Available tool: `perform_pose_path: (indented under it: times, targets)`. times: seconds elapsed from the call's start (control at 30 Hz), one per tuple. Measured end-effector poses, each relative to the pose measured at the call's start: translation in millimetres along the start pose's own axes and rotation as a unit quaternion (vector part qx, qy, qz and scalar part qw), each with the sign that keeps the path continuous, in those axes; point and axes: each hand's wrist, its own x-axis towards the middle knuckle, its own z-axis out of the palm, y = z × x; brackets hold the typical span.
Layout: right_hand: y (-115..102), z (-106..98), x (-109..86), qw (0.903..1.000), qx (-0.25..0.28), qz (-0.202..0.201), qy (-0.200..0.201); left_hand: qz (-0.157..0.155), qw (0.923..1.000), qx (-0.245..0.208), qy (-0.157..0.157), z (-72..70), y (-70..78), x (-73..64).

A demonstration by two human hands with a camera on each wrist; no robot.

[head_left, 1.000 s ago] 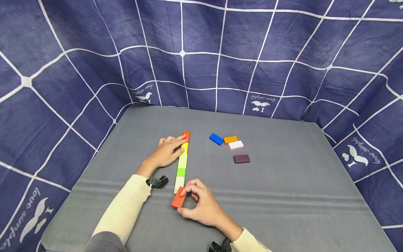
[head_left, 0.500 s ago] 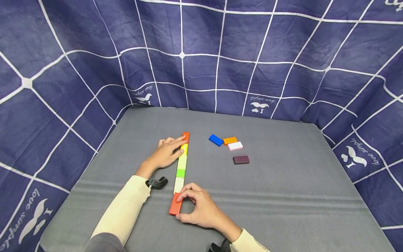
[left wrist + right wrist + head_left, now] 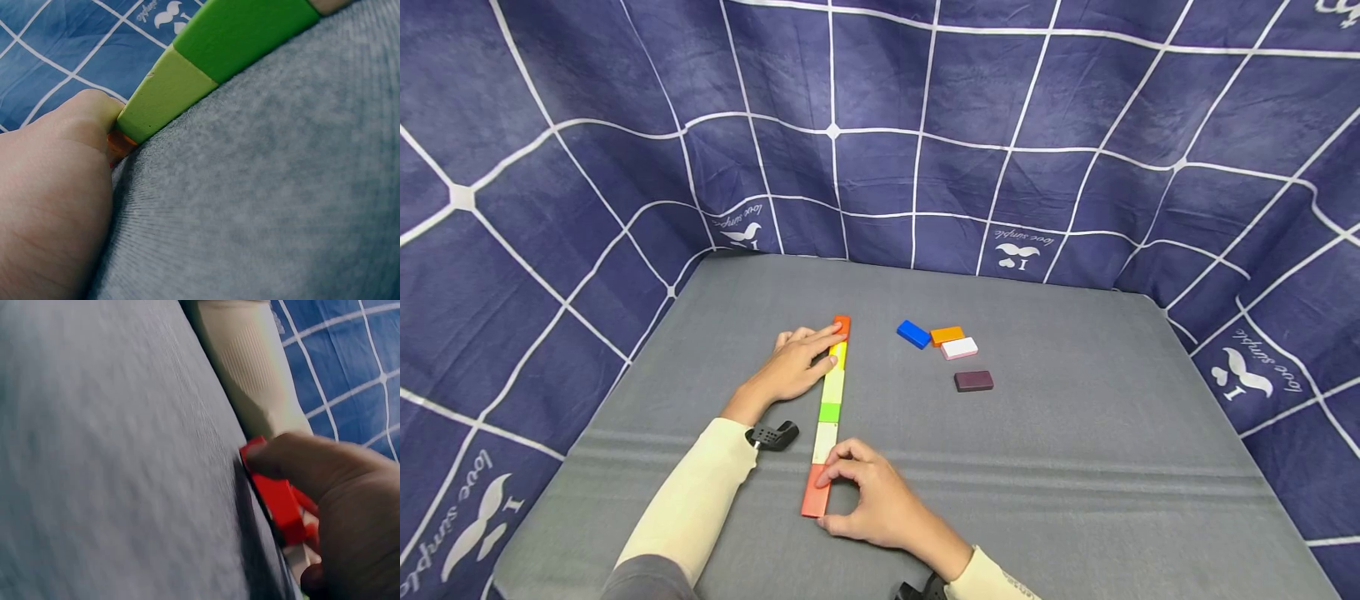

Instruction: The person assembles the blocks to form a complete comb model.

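Note:
Small flat blocks lie end to end in a row on the grey cloth: orange-red (image 3: pixel 845 320) at the far end, then yellow (image 3: pixel 837 358), light green (image 3: pixel 832 387), green (image 3: pixel 830 412) and cream (image 3: pixel 823 443). A red block (image 3: pixel 814 493) lines up at the near end against the cream one. My right hand (image 3: pixel 876 500) pinches this red block, thumb at its near end and fingertips on its top. Across the far blocks rests my left hand (image 3: pixel 790 367), fingers extended over the orange-red one. In the left wrist view its thumb touches the light green block (image 3: pixel 167 94).
Right of the row lie a blue block (image 3: pixel 913 334), an orange block (image 3: pixel 947 335), a white block (image 3: pixel 960 347) touching the orange one, and a dark purple block (image 3: pixel 973 381). A navy gridded curtain (image 3: pixel 880 175) encloses the grey table (image 3: pixel 1075 433) behind and at both sides.
My right hand has moved the red block left and nearer, turning it from a slant beside the cream block into line with the row. The left hand has stayed in place.

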Motion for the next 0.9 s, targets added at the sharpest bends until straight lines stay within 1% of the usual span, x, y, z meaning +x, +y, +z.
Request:
perform_pose_path:
  times: [0.1, 0.43, 0.7, 0.9]
  targets:
    - [-1.4, 1.3, -0.2, 0.9994, -0.03, -0.014, 0.004, -0.002, 1.0, 0.0, -0.002, -0.6, 0.0, -0.4]
    - [-1.8, 3.1, -1.1, 0.9984, -0.054, -0.008, 0.013, 0.0, 1.0, 0.003, 0.001, 1.6, -1.9, -0.1]
    - [-0.3, 3.0, -3.7, 0.9978, -0.063, -0.019, 0.011, -0.001, 1.0, 0.002, 0.001, 1.4, -2.2, -0.6]
    - [0.2, 1.9, -3.9, 0.9992, -0.04, -0.008, 0.002, 0.001, 1.0, 0.003, 0.003, 2.5, -3.0, -0.4]
